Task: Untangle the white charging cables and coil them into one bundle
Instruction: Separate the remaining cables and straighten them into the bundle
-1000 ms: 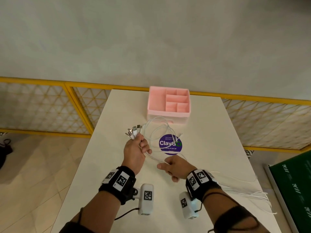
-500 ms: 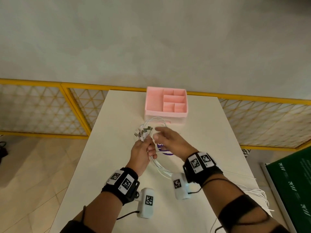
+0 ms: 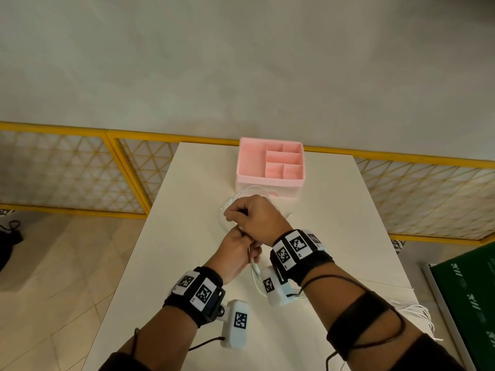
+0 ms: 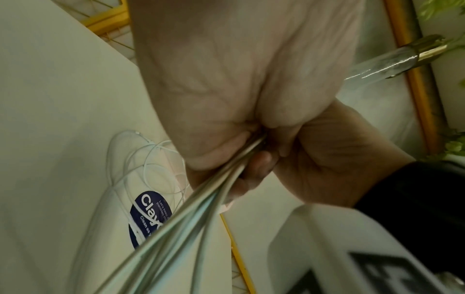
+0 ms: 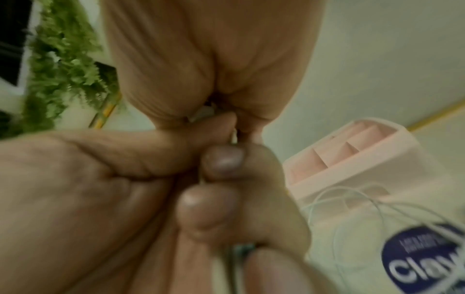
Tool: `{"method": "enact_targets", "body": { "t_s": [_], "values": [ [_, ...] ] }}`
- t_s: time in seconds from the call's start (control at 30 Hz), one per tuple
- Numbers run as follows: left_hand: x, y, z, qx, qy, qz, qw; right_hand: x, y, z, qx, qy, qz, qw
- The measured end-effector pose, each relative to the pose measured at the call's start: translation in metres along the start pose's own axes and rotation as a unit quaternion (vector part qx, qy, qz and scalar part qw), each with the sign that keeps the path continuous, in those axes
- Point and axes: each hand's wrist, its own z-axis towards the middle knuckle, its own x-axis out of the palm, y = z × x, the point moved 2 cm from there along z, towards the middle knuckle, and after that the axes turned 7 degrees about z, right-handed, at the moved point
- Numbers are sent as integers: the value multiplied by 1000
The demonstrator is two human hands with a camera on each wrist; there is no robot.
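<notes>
while the white charging cables (image 3: 254, 267) run bunched through both fists over the middle of the white table (image 3: 334, 223), loose loops spill out at 12 o'clock toward the pink organizer (image 3: 242, 167). left hand (image 3: 235, 254) has its fingers curled tight round the strands, right hand (image 3: 254, 216) sits right above it at 1 o'clock, also curled on them, over a round blue sticker (image 4: 151, 214)
</notes>
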Motion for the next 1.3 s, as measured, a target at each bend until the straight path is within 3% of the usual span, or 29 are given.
{"method": "enact_targets", "body": {
  "t_s": [0.1,0.23,0.37,0.47,0.53,0.63,0.83,0.97,1.13,1.3],
  "values": [
    [1,0,1,15,-34,-1,999,5,-12,-9,34,-54,148,987],
    [-8,-8,6,26,-102,-125,987,32,-36,-30,93,-82,262,957],
    [-20,-11,13,32,-116,-153,981,44,-54,-51,80,-34,190,978],
    [-26,-10,16,44,-144,-194,969,35,-68,-59,77,12,24,997],
    [-35,-14,19,48,-162,-204,964,24,-89,-67,106,48,-76,990],
    [-55,-24,24,35,-180,-247,952,-3,-132,-88,205,60,-177,961],
    [-67,-27,26,28,-216,-233,948,-47,-164,-111,274,5,-259,926],
    [-76,-28,24,29,-226,-231,946,-79,-185,-133,337,-44,-337,878],
    [-82,-14,23,13,-242,-236,941,-140,-205,-158,436,-135,-310,834],
    [-76,10,24,-24,-236,-237,942,-204,-175,-164,418,-279,-342,794]
  ]
}}
